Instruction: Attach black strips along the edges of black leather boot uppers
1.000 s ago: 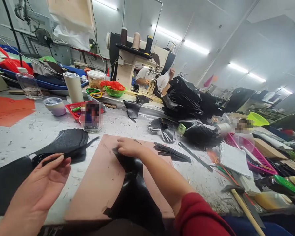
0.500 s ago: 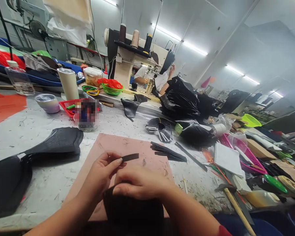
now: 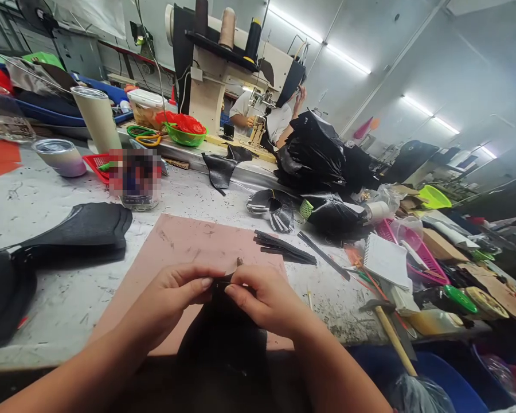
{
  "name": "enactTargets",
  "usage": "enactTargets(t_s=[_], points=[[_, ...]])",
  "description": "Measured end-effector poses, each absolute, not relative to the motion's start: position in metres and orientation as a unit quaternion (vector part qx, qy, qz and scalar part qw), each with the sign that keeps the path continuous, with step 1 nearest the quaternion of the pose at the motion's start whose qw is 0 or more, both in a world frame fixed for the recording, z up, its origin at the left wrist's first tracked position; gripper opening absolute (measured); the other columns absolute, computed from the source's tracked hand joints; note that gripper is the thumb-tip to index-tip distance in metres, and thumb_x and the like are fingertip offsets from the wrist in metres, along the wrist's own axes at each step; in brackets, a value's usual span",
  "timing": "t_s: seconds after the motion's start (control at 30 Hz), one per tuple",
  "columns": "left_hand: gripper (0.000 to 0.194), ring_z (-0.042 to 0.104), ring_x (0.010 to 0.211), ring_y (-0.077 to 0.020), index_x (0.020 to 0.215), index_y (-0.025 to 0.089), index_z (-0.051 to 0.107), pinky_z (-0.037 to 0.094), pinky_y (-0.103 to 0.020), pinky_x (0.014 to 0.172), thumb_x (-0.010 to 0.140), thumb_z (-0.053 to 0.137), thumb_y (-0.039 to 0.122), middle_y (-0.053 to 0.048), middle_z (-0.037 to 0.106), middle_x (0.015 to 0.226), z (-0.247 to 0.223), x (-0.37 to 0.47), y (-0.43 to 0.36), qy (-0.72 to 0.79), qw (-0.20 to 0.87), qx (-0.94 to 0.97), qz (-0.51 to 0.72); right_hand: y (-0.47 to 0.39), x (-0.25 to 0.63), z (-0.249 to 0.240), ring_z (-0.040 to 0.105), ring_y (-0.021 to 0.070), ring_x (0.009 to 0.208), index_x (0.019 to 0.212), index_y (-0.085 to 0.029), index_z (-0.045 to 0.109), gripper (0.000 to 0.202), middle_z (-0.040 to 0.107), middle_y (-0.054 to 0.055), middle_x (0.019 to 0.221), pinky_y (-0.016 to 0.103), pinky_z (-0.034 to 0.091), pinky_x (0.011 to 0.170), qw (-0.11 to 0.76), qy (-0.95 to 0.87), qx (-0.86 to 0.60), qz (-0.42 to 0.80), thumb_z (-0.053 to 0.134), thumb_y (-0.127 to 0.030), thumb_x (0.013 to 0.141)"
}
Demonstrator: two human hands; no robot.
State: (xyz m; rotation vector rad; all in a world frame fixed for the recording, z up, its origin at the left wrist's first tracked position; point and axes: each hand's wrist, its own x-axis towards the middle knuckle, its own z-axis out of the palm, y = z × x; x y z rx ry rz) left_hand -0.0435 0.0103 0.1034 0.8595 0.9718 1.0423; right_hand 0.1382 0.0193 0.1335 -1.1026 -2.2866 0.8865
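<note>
My left hand (image 3: 183, 289) and my right hand (image 3: 262, 295) face each other over the pink mat (image 3: 184, 229). Between their pinched fingertips is the upper edge of a black piece (image 3: 223, 338), which hangs down toward the table's front edge. A thin dark strip lies along that edge at the fingers, mostly hidden by them. Beyond my right hand, a bundle of black strips (image 3: 284, 248) rests across the mat's right edge. One longer strip (image 3: 322, 255) lies to its right.
Stacked black pieces (image 3: 81, 235) lie at left. Cups, a red basket and a sewing machine (image 3: 206, 86) stand behind, with a person seated beyond. At right are a notebook (image 3: 386, 261), a pink basket (image 3: 427, 267) and a hammer (image 3: 393, 335).
My right hand has moved up from the black piece to its top edge beside my left fingertips. The strip my left hand held out now lies along that edge. The view has shifted.
</note>
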Motion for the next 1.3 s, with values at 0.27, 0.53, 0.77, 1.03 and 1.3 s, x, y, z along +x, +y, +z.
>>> enactTargets(t_s=[0.27,0.53,0.77,1.03,1.3], points=[[0.023,0.061,0.07,-0.0163,0.073,0.02,0.075,0.051,-0.018,0.06,0.053,0.077,0.031,-0.007,0.07,0.075,0.112,-0.043,0.007,0.456,0.665,0.396,0.441,0.019,0.141,0.134,0.045,0.0091,0.059,0.067,-0.018,0.05,0.019,0.052,-0.003,0.062,0.02,0.033,0.057,0.225,-0.835,-0.392,0.314,0.051,-0.024,0.085],[0.025,0.061,0.067,-0.0181,0.069,0.019,0.075,0.051,-0.021,0.058,0.048,0.077,0.032,-0.009,0.069,0.072,0.114,-0.041,0.006,0.471,0.655,0.384,0.45,0.019,0.139,0.135,0.045,0.0097,0.059,0.067,-0.018,0.051,0.018,0.052,-0.003,0.062,0.021,0.033,0.057,0.209,-0.838,-0.403,0.302,0.052,-0.023,0.084],[0.019,0.064,0.073,-0.0204,0.071,0.021,0.074,0.053,-0.023,0.067,0.052,0.077,0.025,-0.006,0.07,0.074,0.11,-0.043,0.006,0.454,0.619,0.448,0.459,0.018,0.137,0.136,0.046,0.0093,0.057,0.067,-0.018,0.05,0.018,0.052,-0.003,0.061,0.02,0.033,0.056,0.218,-0.831,-0.413,0.303,0.052,-0.023,0.084],[0.012,0.059,0.062,-0.0145,0.065,0.022,0.072,0.049,-0.018,0.059,0.054,0.076,0.025,-0.002,0.066,0.063,0.103,-0.043,0.002,0.473,0.605,0.434,0.471,0.016,0.145,0.135,0.052,0.0118,0.074,0.065,-0.018,0.049,0.016,0.056,0.003,0.095,0.023,0.038,0.061,0.286,-0.827,-0.414,0.251,0.059,-0.024,0.075],[0.015,0.062,0.068,-0.0216,0.072,0.021,0.073,0.05,-0.026,0.062,0.061,0.071,0.031,-0.006,0.069,0.071,0.122,-0.053,0.024,0.436,0.561,0.624,0.326,0.017,0.144,0.141,0.047,0.0114,0.062,0.067,-0.019,0.046,0.015,0.053,-0.002,0.065,0.026,0.037,0.068,0.225,-0.874,-0.375,0.212,0.054,-0.017,0.079]])
